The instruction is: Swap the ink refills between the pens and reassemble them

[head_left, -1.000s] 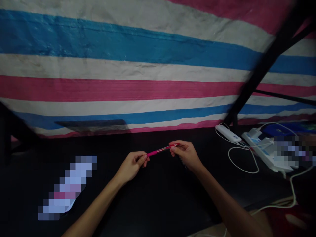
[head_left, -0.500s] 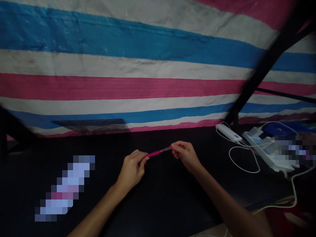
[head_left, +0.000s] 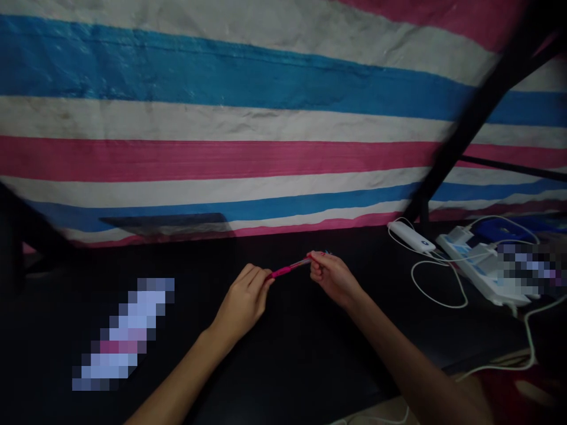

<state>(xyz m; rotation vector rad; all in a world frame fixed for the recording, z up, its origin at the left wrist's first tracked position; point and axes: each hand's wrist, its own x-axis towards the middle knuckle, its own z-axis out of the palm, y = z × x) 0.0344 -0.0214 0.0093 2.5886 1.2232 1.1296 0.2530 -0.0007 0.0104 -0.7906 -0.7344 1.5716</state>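
Observation:
A slim pink pen [head_left: 282, 272] with a partly see-through barrel is held between my two hands, above the black table [head_left: 283, 366]. The fingertips of my left hand [head_left: 245, 298] pinch its pink left end. At the other end, my right hand [head_left: 332, 276] is closed on the pen with thumb and forefinger. Small blue bits show just behind the right fingers; what they belong to is too small to tell. The pen slants slightly, its right end farther from me.
A white power strip [head_left: 482, 265] with plugs and looping cables lies at the right, beside a white oblong device [head_left: 411, 237]. A blurred-out flat object [head_left: 126, 330] rests at the left. Striped sheeting [head_left: 221, 159] hangs behind, and a dark slanted bar [head_left: 465, 130] stands at the right.
My left hand has shifted slightly right along with the pen. The right hand keeps its pinch, turned a little. The whole view has moved slightly.

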